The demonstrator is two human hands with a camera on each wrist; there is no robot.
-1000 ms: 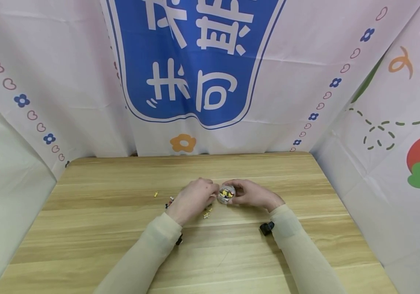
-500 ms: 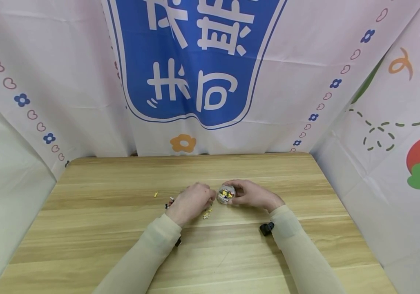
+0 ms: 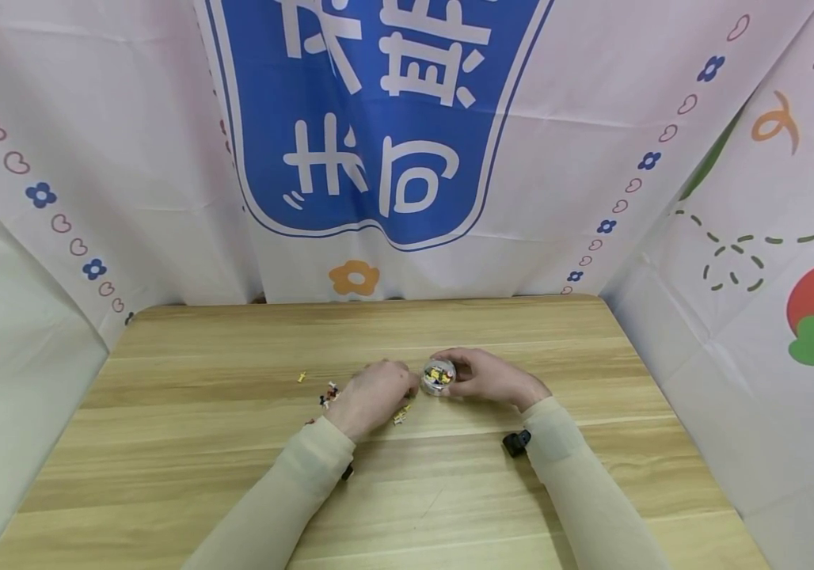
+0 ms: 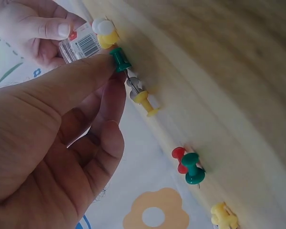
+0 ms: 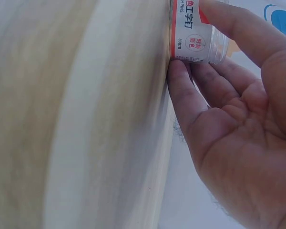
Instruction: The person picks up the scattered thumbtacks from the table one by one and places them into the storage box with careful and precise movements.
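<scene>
My right hand (image 3: 494,378) holds a small clear round jar (image 3: 439,378) of colored push pins upright on the table. In the right wrist view the jar's label (image 5: 189,28) shows red, white and printed characters, with the thumb and fingers around its sides. Just left of the jar, my left hand (image 3: 374,397) is low over the table. Its thumb and index finger pinch a green push pin (image 4: 120,60), as the left wrist view shows. Close by that pin's needle lies a yellow push pin (image 4: 147,103); a white pin (image 4: 104,26) lies nearer the jar.
Several mixed pins (image 3: 329,393) lie left of the left hand, with a lone yellow pin (image 3: 302,377) farther out. Yellow pins (image 3: 401,415) rest in front of its fingers. A printed curtain (image 3: 521,198) hangs behind the wooden table (image 3: 200,443).
My left hand has drawn back from the jar's side, shifting slightly left and toward me. A red pin now shows beside its wrist. The right hand and jar have stayed in place.
</scene>
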